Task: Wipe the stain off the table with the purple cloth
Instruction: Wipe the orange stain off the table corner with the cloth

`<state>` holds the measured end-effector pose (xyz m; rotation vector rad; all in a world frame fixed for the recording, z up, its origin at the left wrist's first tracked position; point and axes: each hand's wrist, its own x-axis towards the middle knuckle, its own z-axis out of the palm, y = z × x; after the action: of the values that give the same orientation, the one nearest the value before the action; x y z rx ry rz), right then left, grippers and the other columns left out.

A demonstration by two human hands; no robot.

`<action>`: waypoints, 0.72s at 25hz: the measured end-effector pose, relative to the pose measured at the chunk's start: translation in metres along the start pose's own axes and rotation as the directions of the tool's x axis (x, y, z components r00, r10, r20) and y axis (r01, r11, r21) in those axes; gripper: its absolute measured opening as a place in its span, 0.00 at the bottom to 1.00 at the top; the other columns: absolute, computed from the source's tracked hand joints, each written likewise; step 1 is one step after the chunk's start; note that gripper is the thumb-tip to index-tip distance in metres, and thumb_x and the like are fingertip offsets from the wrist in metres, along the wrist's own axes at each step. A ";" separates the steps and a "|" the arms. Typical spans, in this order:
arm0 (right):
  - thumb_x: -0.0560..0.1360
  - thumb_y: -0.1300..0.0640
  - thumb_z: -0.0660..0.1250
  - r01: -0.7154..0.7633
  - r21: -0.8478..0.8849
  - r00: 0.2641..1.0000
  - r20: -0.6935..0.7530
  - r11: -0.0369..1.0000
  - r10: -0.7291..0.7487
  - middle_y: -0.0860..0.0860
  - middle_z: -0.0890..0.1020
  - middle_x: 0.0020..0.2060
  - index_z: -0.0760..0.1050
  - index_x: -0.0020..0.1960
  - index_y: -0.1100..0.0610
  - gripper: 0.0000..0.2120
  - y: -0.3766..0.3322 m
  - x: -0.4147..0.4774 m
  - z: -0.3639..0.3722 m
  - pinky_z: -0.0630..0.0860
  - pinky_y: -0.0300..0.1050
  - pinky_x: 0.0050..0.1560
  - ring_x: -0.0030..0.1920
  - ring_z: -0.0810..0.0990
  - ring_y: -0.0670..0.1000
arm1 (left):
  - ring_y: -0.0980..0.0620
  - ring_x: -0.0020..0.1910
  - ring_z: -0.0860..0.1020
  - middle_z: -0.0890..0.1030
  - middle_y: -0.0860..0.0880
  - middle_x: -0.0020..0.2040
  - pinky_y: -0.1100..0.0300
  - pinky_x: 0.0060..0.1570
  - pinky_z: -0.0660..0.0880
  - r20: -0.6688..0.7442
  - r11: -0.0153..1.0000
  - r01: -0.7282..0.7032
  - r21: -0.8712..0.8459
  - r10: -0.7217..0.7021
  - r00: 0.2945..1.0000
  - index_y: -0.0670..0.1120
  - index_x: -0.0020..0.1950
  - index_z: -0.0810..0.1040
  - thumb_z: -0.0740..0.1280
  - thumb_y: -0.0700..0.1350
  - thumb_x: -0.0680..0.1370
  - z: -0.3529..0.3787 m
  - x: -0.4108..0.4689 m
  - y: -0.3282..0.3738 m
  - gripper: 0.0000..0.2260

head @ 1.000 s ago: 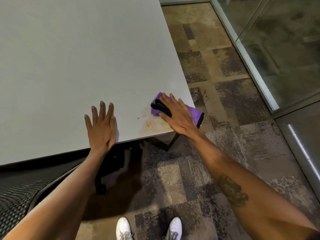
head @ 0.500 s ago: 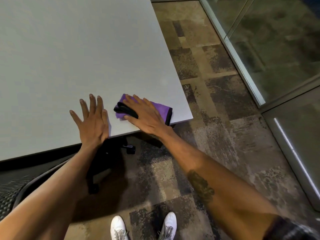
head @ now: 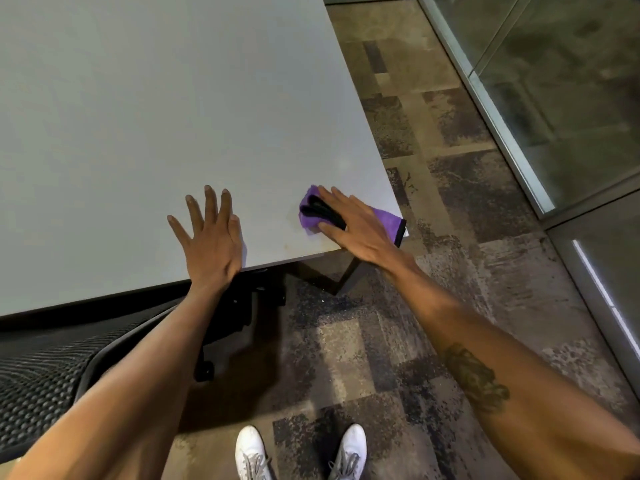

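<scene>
The purple cloth (head: 389,220), folded with a black trim, lies on the near right corner of the grey table (head: 173,116). My right hand (head: 356,226) presses flat on top of it, fingers spread toward the left. Only a faint brownish smear of the stain (head: 292,237) shows on the tabletop just left of the cloth, near the front edge. My left hand (head: 213,237) rests flat on the table with fingers apart, a hand's width left of the cloth.
A black mesh chair (head: 45,368) stands at the lower left, partly under the table. The table's dark leg (head: 332,275) shows below the corner. Patterned carpet (head: 433,306) lies to the right, with a glass wall (head: 571,98) beyond it. My white shoes (head: 301,452) are at the bottom.
My right hand slid the cloth left over the stain, then back right to the table's corner. The orange specks seen at first are now only a faint smear. My left hand stayed flat.
</scene>
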<state>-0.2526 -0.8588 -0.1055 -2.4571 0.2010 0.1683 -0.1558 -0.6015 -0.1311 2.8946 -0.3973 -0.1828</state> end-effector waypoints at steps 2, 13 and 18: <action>0.81 0.41 0.60 -0.022 0.003 1.000 -0.008 1.000 0.022 0.51 0.58 0.81 0.53 0.81 0.44 0.32 -0.013 0.016 0.004 0.47 0.49 0.77 0.80 0.54 0.51 | 0.38 0.83 0.46 0.50 0.47 0.85 0.28 0.76 0.42 -0.007 1.000 0.000 0.000 0.000 1.000 0.51 0.84 0.51 0.42 0.52 0.86 0.002 0.001 -0.001 0.25; 0.81 0.42 0.62 0.262 -0.140 0.958 0.161 0.955 -0.240 0.49 0.61 0.80 0.61 0.79 0.43 0.28 -0.060 -0.005 0.048 0.53 0.58 0.79 0.80 0.57 0.53 | 0.39 0.83 0.43 0.48 0.48 0.85 0.28 0.76 0.40 0.023 0.998 -0.014 -0.062 0.016 1.000 0.51 0.84 0.50 0.44 0.52 0.87 -0.003 0.000 0.001 0.25; 0.76 0.59 0.65 0.386 -0.312 0.922 0.122 0.868 -0.367 0.49 0.63 0.79 0.66 0.75 0.39 0.31 -0.055 -0.016 0.061 0.58 0.57 0.74 0.78 0.61 0.55 | 0.38 0.83 0.44 0.49 0.47 0.85 0.28 0.76 0.41 0.009 1.000 -0.030 -0.008 0.030 1.000 0.51 0.84 0.49 0.44 0.50 0.87 -0.002 0.000 0.002 0.24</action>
<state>-0.2623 -0.7765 -0.1164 -2.7630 -0.3657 0.1086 -0.1560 -0.6031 -0.1282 2.8791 -0.4406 -0.1929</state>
